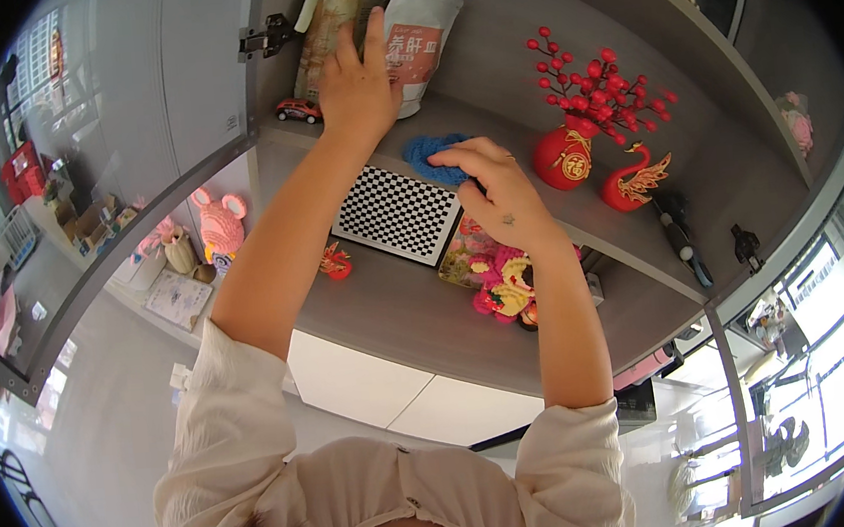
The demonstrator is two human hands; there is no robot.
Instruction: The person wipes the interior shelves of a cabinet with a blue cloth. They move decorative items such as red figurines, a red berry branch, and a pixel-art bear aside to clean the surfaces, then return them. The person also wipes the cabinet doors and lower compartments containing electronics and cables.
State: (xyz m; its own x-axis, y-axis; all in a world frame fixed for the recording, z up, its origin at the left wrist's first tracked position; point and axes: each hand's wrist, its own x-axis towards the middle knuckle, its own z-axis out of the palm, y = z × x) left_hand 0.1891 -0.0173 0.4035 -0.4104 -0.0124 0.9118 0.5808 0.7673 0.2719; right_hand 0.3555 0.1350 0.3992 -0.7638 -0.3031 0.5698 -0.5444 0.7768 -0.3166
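Your left hand, at the upper left of the frame, has its fingers spread and reaching up over two packages; the palm is turned away, so you can't tell how firmly it touches them. Your right hand, near the centre, curls over a bunched blue cloth on the shelf; the fingertips meet it, but whether they pinch it is hard to make out.

Of the packages, the white pouch with a reddish label is partly covered by your fingers, and the beige package is cut off by the top edge. A small toy car sits just left of your left wrist. Right of centre stand a red vase with berry sprigs and a red swan. Lower down, a checkered board leans between your forearms, and your right forearm hides part of a pink-and-yellow figure. The dark object farther right is unclear.
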